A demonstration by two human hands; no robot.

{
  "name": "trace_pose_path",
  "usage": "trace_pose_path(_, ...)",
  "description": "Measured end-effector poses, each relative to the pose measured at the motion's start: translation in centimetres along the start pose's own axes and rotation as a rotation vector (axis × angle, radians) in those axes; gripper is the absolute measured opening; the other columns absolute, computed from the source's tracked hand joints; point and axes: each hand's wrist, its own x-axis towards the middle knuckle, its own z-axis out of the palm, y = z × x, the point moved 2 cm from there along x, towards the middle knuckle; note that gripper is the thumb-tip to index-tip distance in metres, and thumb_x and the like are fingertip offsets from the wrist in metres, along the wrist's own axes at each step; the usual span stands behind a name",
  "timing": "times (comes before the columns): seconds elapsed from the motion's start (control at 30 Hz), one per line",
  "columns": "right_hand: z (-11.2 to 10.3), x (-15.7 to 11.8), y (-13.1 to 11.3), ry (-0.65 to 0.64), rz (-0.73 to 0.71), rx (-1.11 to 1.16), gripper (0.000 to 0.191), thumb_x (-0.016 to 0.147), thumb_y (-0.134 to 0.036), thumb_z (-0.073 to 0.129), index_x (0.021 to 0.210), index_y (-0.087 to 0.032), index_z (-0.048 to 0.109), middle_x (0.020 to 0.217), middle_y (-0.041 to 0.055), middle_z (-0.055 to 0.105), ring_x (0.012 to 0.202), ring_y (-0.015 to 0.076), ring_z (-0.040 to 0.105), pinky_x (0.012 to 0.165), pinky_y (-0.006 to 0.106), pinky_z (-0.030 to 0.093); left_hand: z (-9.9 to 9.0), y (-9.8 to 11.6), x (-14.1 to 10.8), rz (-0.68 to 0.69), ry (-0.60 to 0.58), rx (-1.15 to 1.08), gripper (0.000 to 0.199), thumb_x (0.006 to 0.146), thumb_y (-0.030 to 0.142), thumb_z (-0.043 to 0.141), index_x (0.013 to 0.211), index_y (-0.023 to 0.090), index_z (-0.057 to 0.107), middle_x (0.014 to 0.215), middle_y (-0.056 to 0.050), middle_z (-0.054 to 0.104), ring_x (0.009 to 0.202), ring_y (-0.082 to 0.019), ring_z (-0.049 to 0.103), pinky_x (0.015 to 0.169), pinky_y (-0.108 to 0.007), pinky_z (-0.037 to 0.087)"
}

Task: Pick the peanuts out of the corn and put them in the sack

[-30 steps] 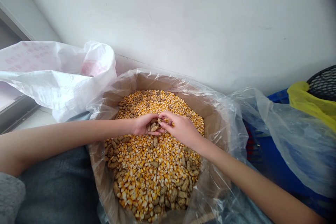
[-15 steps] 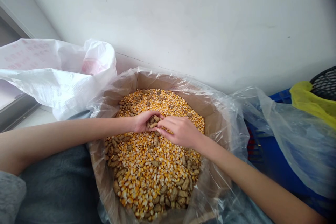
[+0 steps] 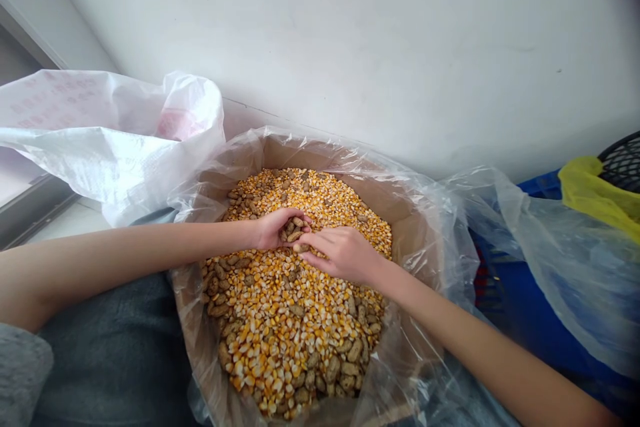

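Corn kernels (image 3: 280, 307) and unshelled peanuts (image 3: 333, 370) fill much of a box (image 3: 407, 220) lined with clear plastic. Above the middle of the corn, my left hand (image 3: 280, 228) is cupped around several peanuts (image 3: 294, 229). My right hand (image 3: 343, 252) is beside it on the right, its thumb and fingers closed on a peanut (image 3: 301, 248) at the edge of the left palm. More peanuts lie along the left side and the near edge of the corn.
At the left stands an open white woven sack (image 3: 130, 160). A blue crate (image 3: 530, 307), clear plastic, a yellow mesh bag (image 3: 595, 190) and a black basket (image 3: 623, 163) are at the right. Behind is a white wall (image 3: 350, 47).
A peanut now shows between the right thumb and fingers, just below the left palm. The left hand still cups its peanuts, and the view has shifted slightly.
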Motion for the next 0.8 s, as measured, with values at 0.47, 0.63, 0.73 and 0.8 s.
trace_pose_path(0.47,0.7,0.0,0.3,0.029,0.211,0.06,0.032,0.083,-0.034,0.033,0.108,-0.022,0.047,0.099,0.0042,0.059,0.084,0.0154,0.056,0.072,0.028,0.041,0.8,-0.8,-0.5,-0.108,0.018,0.023,0.019,0.076,0.024,0.041,0.064,0.013,0.051,0.053,-0.002,0.056,0.048,-0.01,0.053,0.045,-0.019,0.045)
trace_pose_path(0.63,0.0,0.0,0.3,0.104,0.246,0.108,0.035,0.083,-0.035,0.033,0.115,-0.021,0.041,0.104,0.0032,0.057,0.086,0.0148,0.056,0.076,0.028,0.041,0.5,-0.5,-0.1,-0.078,-0.054,0.038,0.019,0.076,0.023,0.04,0.065,0.013,0.053,0.054,-0.002,0.056,0.045,-0.008,0.05,0.037,-0.015,0.037)
trace_pose_path(0.73,-0.2,0.0,0.3,0.125,0.26,0.159,0.034,0.083,-0.033,0.032,0.114,-0.022,0.041,0.104,0.0023,0.057,0.086,0.0136,0.056,0.077,0.027,0.041,0.3,-0.3,0.0,-0.065,-0.051,0.069,0.017,0.075,0.022,0.045,0.064,0.012,0.053,0.053,-0.001,0.054,0.042,-0.005,0.047,0.037,-0.012,0.034)
trace_pose_path(0.8,-0.1,-0.1,0.4,0.128,0.266,0.179,0.033,0.084,-0.033,0.032,0.114,-0.022,0.041,0.105,0.0025,0.057,0.088,0.0136,0.055,0.077,0.027,0.042,0.4,0.0,-0.2,-0.032,-0.039,0.092,0.014,0.073,0.021,0.048,0.064,0.012,0.053,0.051,0.001,0.053,0.041,-0.004,0.045,0.038,-0.012,0.034)
